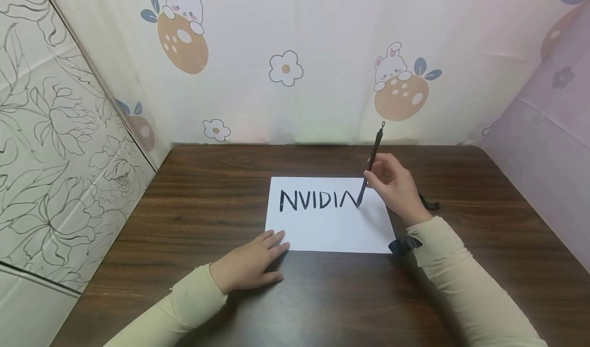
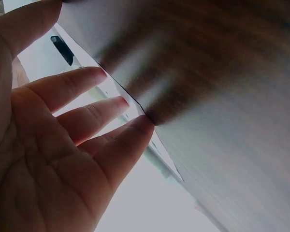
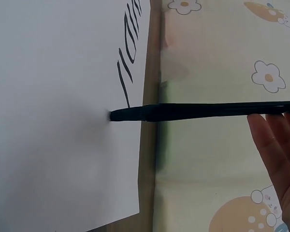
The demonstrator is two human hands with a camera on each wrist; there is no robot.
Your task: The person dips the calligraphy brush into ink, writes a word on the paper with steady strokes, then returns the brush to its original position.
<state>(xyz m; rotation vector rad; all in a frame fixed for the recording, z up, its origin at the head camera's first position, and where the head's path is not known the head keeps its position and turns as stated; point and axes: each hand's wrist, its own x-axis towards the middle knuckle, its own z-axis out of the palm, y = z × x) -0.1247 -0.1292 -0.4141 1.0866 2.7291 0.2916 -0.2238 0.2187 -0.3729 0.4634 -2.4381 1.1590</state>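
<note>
My right hand (image 1: 394, 183) pinches a black writing brush (image 1: 374, 150) with a small hanging loop at its top end. The brush stands tilted, and its dark tip (image 3: 117, 115) meets a white sheet of paper (image 1: 322, 234). Across the paper run black letters (image 1: 318, 199) reading NVIDI, followed by two slanted strokes that join at the top, with the tip at the foot of the second. My left hand (image 1: 251, 262) lies palm down by the paper's near left corner, fingers spread. In the left wrist view its fingertips (image 2: 118, 102) rest along the paper's edge.
The sheet lies on a dark wood-grain table (image 1: 207, 198). Behind stands a curtain (image 1: 332, 81) printed with rabbits and flowers, and a flower-line panel (image 1: 60, 132) borders the left. A black device (image 1: 405, 244) sits at the right wrist, with another dark piece (image 1: 430, 203) beyond it.
</note>
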